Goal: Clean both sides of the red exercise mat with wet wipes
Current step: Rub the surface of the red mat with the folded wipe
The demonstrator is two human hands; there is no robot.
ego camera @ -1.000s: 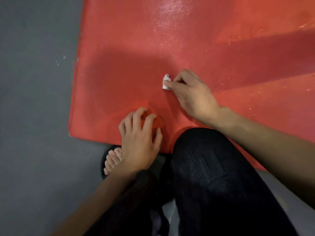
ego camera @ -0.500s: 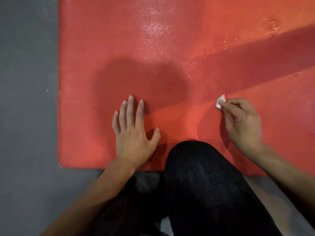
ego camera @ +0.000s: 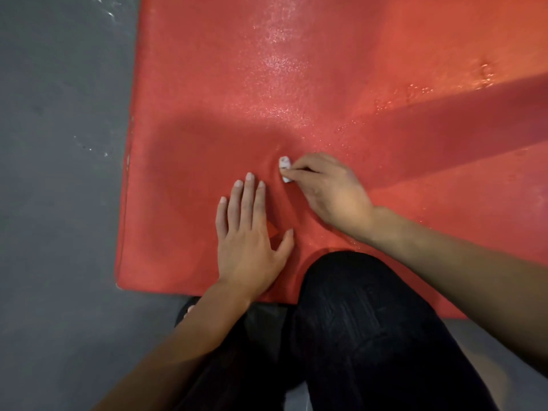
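Pinching wet wipe (ego camera: 285, 169), right grip (ego camera: 329, 191) on red mat (ego camera: 296, 69); left grip (ego camera: 249, 232) flat (fingers straight); dark knee (ego camera: 355, 307) overlapping mat edge.

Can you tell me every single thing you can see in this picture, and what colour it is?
exercise mat: one, red, flat on the floor, shiny wet patches
wet wipe: one, white, wadded small, on the mat
floor: grey, left of and below the mat
left hand: one, pressed flat on the mat, fingers straight
right hand: one, pinches the wipe against the mat
knee: black trousers, at the mat's near edge
toes: just peeking out below the left wrist
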